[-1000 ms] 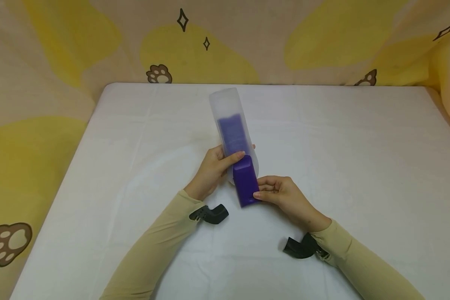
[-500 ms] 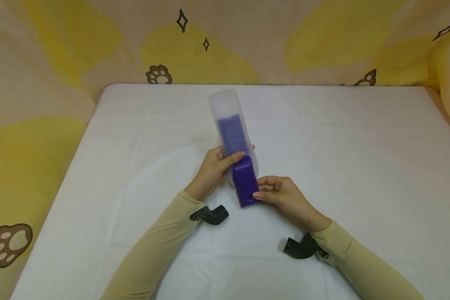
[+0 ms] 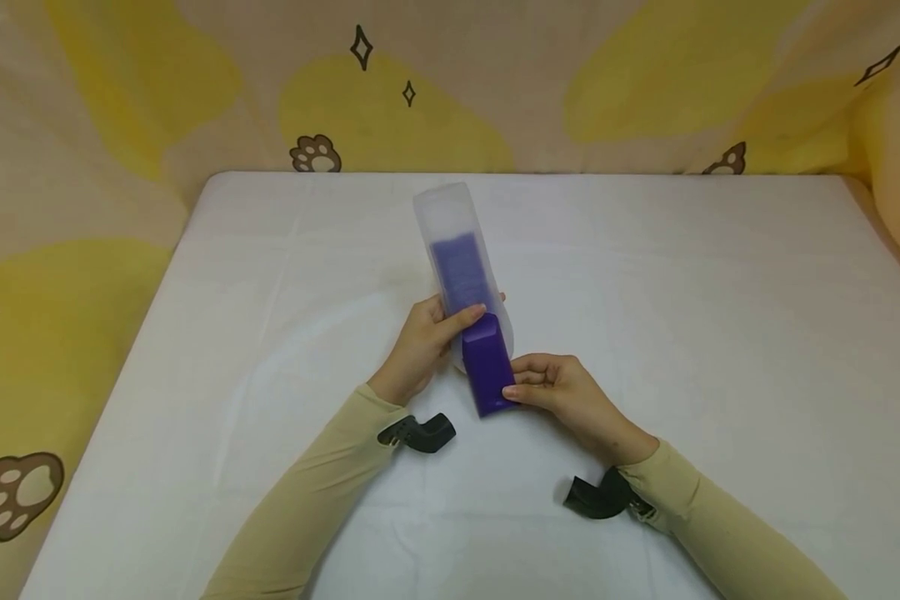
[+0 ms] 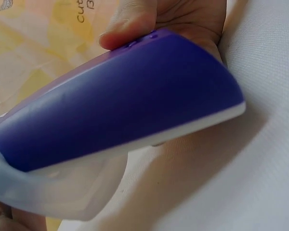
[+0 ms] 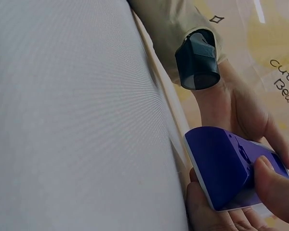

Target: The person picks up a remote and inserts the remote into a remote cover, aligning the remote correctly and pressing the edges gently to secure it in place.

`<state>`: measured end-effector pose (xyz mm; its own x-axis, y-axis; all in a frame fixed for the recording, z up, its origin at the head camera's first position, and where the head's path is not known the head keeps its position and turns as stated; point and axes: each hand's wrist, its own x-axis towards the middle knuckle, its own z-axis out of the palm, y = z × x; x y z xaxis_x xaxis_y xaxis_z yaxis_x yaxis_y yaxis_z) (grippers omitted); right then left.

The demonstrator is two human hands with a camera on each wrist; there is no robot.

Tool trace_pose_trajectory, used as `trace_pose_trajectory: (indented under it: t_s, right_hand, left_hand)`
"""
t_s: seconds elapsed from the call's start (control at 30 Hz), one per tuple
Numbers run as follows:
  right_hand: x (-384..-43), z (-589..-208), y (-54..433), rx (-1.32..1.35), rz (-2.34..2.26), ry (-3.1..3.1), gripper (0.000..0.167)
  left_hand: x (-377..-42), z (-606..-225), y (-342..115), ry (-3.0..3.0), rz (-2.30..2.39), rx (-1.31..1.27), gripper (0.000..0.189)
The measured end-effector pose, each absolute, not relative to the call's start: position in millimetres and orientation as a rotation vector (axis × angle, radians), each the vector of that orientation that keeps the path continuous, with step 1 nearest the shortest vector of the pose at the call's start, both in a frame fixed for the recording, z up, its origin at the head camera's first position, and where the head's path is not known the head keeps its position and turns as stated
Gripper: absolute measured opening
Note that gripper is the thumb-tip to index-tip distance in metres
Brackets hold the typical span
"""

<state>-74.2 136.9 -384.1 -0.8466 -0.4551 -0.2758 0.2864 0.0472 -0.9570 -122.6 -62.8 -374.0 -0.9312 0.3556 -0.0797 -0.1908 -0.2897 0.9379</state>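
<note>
A long translucent sheath [image 3: 442, 208] tilts slightly left in the head view. A purple rectangular shape shows through its wall. From its near end juts a purple handle [image 3: 487, 379], flat, with a white lower edge clear in the left wrist view. My left hand [image 3: 423, 342] grips the sheath near its mouth, thumb on top, fingers mostly hidden underneath. The near end of the handle is pinched by my right hand [image 3: 566, 392], whose thumb [image 5: 279, 195] presses its top face while the fingers lie below. Small raised marks show on the handle.
A white-covered table [image 3: 682, 292] lies beneath both hands. Behind and left hangs a yellow and cream cloth [image 3: 450, 117] with paw prints. A black wrist mount [image 3: 420, 433] sits on the left sleeve, another black mount [image 3: 600, 496] on the right.
Both hands keep their hold on the sheath and handle. The whole head view has shifted very slightly; nothing else visibly differs.
</note>
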Motion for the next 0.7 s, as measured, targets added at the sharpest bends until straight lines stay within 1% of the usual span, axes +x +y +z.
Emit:
trace_pose_trajectory:
  t_s: [0.7]
  right_hand:
    - [-73.3,-382.8,136.6,-0.172,-1.834,1.817,0.031]
  left_hand:
    - [-121.5,-373.1,-63.9,1.612,2.274,0.209,0.04]
